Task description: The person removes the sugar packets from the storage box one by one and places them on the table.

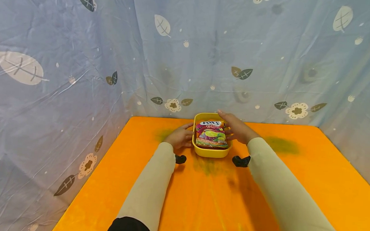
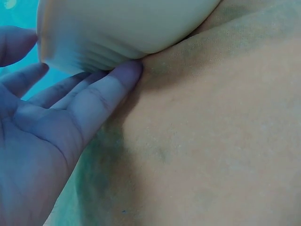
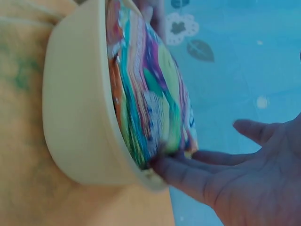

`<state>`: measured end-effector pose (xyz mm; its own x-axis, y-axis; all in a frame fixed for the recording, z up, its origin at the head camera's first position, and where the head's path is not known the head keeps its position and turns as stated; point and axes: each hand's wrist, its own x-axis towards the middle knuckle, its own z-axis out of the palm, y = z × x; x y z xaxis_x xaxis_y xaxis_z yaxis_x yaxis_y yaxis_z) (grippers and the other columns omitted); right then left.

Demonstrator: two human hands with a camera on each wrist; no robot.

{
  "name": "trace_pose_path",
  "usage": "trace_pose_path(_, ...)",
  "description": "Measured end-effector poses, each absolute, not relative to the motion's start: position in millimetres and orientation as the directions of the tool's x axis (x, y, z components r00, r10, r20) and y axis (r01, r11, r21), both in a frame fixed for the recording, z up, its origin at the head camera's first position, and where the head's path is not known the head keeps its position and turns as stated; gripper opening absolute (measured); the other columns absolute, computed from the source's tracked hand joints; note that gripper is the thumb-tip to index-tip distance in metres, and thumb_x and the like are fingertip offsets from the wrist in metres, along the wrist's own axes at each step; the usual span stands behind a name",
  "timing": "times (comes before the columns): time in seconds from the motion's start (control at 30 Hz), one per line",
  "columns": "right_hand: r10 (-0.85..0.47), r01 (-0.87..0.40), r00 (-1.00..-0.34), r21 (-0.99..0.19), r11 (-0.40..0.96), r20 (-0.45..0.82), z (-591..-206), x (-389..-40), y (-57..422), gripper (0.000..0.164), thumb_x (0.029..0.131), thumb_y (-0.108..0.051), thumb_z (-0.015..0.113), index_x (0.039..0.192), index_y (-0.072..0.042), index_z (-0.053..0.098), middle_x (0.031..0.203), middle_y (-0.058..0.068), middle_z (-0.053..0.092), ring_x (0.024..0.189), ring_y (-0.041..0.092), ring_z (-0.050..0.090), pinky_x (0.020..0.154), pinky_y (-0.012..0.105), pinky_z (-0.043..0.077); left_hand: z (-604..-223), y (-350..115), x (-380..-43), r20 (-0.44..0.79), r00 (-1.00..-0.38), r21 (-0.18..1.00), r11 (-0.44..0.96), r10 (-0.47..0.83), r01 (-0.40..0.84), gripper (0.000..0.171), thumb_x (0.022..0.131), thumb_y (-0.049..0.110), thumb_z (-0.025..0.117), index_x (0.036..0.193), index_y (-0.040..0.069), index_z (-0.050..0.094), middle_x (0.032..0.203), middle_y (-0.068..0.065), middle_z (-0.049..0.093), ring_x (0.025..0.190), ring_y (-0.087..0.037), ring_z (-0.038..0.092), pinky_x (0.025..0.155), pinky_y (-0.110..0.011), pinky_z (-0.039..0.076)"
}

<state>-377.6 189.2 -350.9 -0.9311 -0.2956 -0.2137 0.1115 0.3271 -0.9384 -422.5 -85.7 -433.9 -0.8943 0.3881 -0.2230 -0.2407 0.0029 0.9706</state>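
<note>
A yellow plastic container (image 1: pixel 210 153) stands on the orange table and holds a colourful Fox's Fruits candy bag (image 1: pixel 211 134), printed side up. In the right wrist view, the candy bag (image 3: pixel 155 80) bulges above the container's rim, with layered wrapper edges below it. My left hand (image 1: pixel 179 136) touches the container's left side; the left wrist view shows its extended fingers (image 2: pixel 101 94) against the outer wall, thumb near the rim. My right hand (image 1: pixel 238 128) is at the right side, thumb spread away, its fingertips (image 3: pixel 164 167) touching the bag's edge beside the rim.
An orange cloth (image 1: pixel 200 197) covers the table, with greenish stains on it. Blue-grey curtains (image 1: pixel 205 55) printed with leaves and flowers rise behind the table and at both sides. Dark wrist-worn pieces (image 1: pixel 241 161) jut out beneath both sleeves.
</note>
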Motion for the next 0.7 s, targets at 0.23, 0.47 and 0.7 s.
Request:
trace_pose_path(0.23, -0.315, 0.092, -0.926, -0.934, 0.344, -0.208, -356, -380, 179, 0.114, 0.099, -0.083, 0.049, 0.175, -0.009, 0.006, 0.168, 0.025, 0.027, 0.146, 0.049, 0.042, 0.117, 0.069, 0.036, -435, -86, -424, -0.232, -0.892, 0.968, -0.001, 0.387, -0.252, 0.07, 0.11, 0.008, 0.058, 0.174, 0.019, 0.031, 0.158, -0.021, 0.053, 0.139, -0.036, 0.058, 0.101, -0.058, 0.055)
trace_pose_path(0.47, -0.297, 0.089, -0.937, -0.947, 0.308, -0.185, -362, -380, 179, 0.11, 0.101, -0.079, 0.053, 0.173, -0.007, 0.013, 0.164, 0.023, 0.031, 0.143, 0.044, 0.044, 0.119, 0.066, 0.035, -436, -86, -424, -0.229, -0.895, 0.969, 0.002, 0.383, -0.247, 0.07, 0.109, 0.007, 0.057, 0.174, 0.019, 0.032, 0.155, -0.022, 0.055, 0.136, -0.036, 0.06, 0.1, -0.058, 0.057)
trace_pose_path(0.7, -0.324, 0.109, -0.924, -0.954, 0.278, -0.201, -375, -382, 175, 0.08, 0.113, -0.042, 0.061, 0.175, -0.015, 0.018, 0.163, 0.022, 0.037, 0.135, 0.043, 0.054, 0.112, 0.06, 0.047, -434, -85, -423, -0.227, -0.895, 0.969, -0.007, 0.383, -0.249, 0.071, 0.109, 0.007, 0.059, 0.174, 0.019, 0.032, 0.155, -0.021, 0.055, 0.137, -0.036, 0.059, 0.101, -0.057, 0.056)
